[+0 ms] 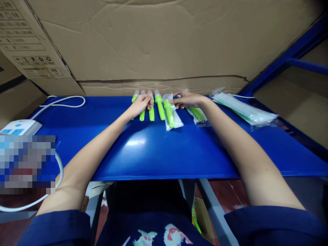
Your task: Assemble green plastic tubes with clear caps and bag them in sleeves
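Note:
Several bright green stick-shaped things with clear caps stand out on the blue table; one green stick (160,110) lies just right of my left hand (140,104). That hand rests over the row with its fingers curled in, and what they hold, if anything, is hidden. Beside the row, a bagged green stick (169,115) lies in a clear plastic bag (179,122). My right hand (188,99) is over its upper right side, fingers apart and a fingertip by the bag. Partly under my right wrist is another bagged green stick (197,113).
A stack of clear bags (243,108) lies at the right on the blue table (159,153). A white power strip (22,127) with a cable is at the left. A cardboard wall (153,44) rises behind, and a blue metal frame (287,61) stands right.

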### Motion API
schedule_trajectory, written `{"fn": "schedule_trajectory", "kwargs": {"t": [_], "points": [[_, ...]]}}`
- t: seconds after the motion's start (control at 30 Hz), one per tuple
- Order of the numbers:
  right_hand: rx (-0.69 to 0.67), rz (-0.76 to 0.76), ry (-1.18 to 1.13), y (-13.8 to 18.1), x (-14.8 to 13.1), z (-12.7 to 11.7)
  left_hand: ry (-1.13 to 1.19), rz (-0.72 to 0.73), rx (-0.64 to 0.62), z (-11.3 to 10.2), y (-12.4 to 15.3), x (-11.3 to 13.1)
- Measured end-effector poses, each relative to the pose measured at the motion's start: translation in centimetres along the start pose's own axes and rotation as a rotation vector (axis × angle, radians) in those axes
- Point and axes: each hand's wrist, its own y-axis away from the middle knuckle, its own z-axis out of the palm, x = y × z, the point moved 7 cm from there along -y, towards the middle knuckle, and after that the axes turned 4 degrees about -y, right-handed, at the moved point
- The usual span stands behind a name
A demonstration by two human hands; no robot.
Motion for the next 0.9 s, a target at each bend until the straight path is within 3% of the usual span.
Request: {"fn": "schedule_trajectory", "kwargs": {"t": [0.6, 0.9], "points": [[0.000, 0.040, 0.087, 0.0, 0.3, 0.2, 0.026, -0.022, -0.003, 0.0, 0.2, 0.2], [-0.011, 0.011, 0.132, -0.4, 0.4, 0.7, 0.014, 0.035, -0.019, 0.1, -0.2, -0.2]]}}
